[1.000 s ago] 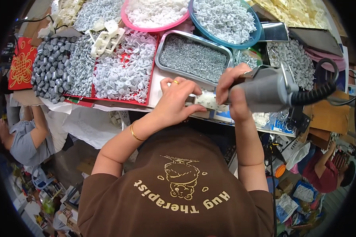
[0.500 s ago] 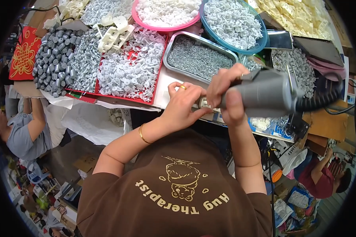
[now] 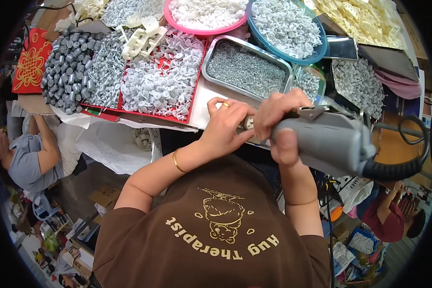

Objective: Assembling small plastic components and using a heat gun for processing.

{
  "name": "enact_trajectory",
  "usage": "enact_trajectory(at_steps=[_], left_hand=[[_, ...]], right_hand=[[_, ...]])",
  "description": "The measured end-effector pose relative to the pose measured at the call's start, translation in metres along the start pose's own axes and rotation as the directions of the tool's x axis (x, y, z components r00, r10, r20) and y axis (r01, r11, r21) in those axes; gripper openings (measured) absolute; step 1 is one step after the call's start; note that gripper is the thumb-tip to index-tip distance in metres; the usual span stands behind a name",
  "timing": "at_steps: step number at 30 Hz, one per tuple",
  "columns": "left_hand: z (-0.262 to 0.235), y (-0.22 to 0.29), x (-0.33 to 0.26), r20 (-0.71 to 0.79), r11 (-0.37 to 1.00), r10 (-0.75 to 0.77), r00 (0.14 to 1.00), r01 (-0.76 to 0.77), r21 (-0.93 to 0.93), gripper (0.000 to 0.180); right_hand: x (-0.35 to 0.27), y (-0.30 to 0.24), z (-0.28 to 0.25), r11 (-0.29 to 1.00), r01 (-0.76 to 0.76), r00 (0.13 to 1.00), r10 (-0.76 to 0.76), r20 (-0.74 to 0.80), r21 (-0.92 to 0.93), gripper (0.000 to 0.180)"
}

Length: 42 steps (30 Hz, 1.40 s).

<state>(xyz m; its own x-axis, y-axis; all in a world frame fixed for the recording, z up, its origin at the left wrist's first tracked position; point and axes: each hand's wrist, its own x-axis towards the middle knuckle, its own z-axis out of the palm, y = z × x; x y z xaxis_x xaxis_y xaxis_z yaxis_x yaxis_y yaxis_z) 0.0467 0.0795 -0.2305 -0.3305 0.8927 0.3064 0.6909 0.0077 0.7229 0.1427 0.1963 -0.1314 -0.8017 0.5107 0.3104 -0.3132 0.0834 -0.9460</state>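
Observation:
My left hand point(image 3: 224, 128) pinches a small white plastic part point(image 3: 249, 122) at the table's near edge. Thumb and fingers cover most of that piece. My right hand point(image 3: 281, 115) is wrapped round a grey electric screwdriver point(image 3: 321, 144), with its lever on the upper side and a black ribbed cord sleeve point(image 3: 393, 169) at the rear. The tool lies nearly level, its front end directed left at the white part. My right fingers hide the tip, so I cannot tell whether it touches. Just beyond both hands stands a metal tray point(image 3: 207, 72) of small screws.
A red compartment box point(image 3: 195, 91) of white plastic-headed pieces and screws lies left, beside grey cylinders point(image 3: 67, 72). Behind stand a pink bowl point(image 3: 209, 33) and a blue basin point(image 3: 325, 50), both full of small white parts. A phone point(image 3: 342, 48) lies to the right.
The screwdriver's rear end has swung nearer to me, and its cord has moved with it. My left hand keeps its pinch on the white part almost in place.

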Motion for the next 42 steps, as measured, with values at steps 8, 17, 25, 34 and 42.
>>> enact_trajectory(at_steps=[8,17,25,34,42], left_hand=[[0.001,-0.002,0.003,0.013,0.998,0.055,0.998,-0.055,-0.006,0.04],[-0.001,0.0,0.005,0.017,0.991,0.131,0.991,-0.131,0.0,0.043],[0.004,-0.009,0.007,-0.031,0.979,0.201,0.979,-0.201,-0.017,0.056],[-0.095,0.014,-0.009,0.161,0.875,-0.263,0.951,0.306,-0.375,0.054],[-0.24,-0.046,-0.07,0.319,0.822,-0.568,0.758,0.543,0.174,0.036]], right_hand=[[-0.013,0.037,-0.011,0.998,0.039,0.996,-0.043,0.081,0.047,0.042],[-0.025,0.012,-0.041,0.986,0.057,0.998,-0.06,-0.013,-0.156,0.044],[-0.015,-0.009,-0.041,0.99,0.131,0.948,-0.143,-0.285,-0.059,0.046],[0.033,0.028,-0.311,0.973,0.029,0.247,-0.229,-0.942,-0.229,0.061],[-0.035,0.039,-0.36,0.987,-0.08,0.609,0.16,-0.777,0.14,0.06]])
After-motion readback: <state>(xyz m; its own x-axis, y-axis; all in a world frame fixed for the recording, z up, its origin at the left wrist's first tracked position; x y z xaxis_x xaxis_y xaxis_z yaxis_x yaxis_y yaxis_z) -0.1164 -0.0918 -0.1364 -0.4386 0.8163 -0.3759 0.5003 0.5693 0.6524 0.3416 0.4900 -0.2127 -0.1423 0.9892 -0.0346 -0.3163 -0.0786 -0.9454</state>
